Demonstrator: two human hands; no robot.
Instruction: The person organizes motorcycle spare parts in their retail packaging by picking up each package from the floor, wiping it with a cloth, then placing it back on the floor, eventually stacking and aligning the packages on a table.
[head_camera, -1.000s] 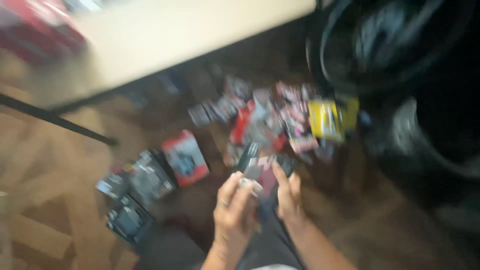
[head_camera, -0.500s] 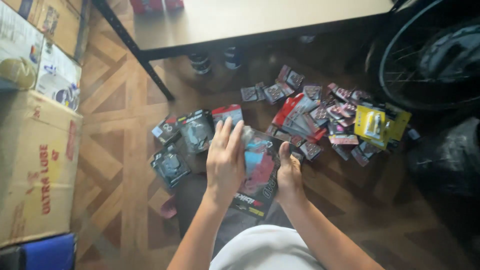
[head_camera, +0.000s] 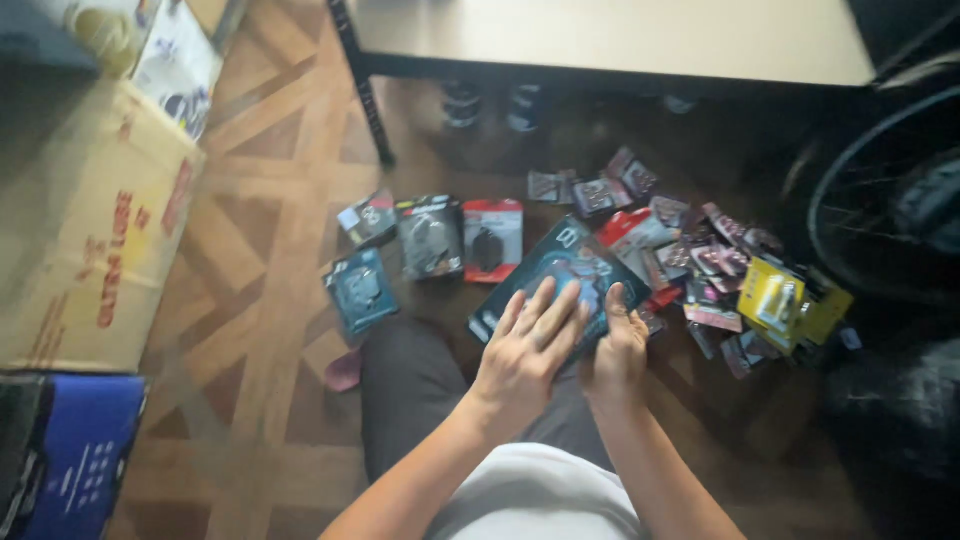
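Where packets (head_camera: 700, 270) lie, parquet floor (head_camera: 260, 300), table (head_camera: 610, 35)

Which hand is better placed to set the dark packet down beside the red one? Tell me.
Probably the left hand. It lies flat across the dark blister packet, on the side nearer the red packet to the left. The right hand only pinches the packet's far edge, beside the pile of small packets.

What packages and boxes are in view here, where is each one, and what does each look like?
Dark blister pack: under both hands, flat, black and blue.
Red-topped pack: floor, left of it, rectangular.
Grey pack: beside the red-topped one.
Teal pack: floor, further left.
Yellow pack: right, in the heap.
Cardboard box: far left, brown, red print.
Blue box: bottom left.
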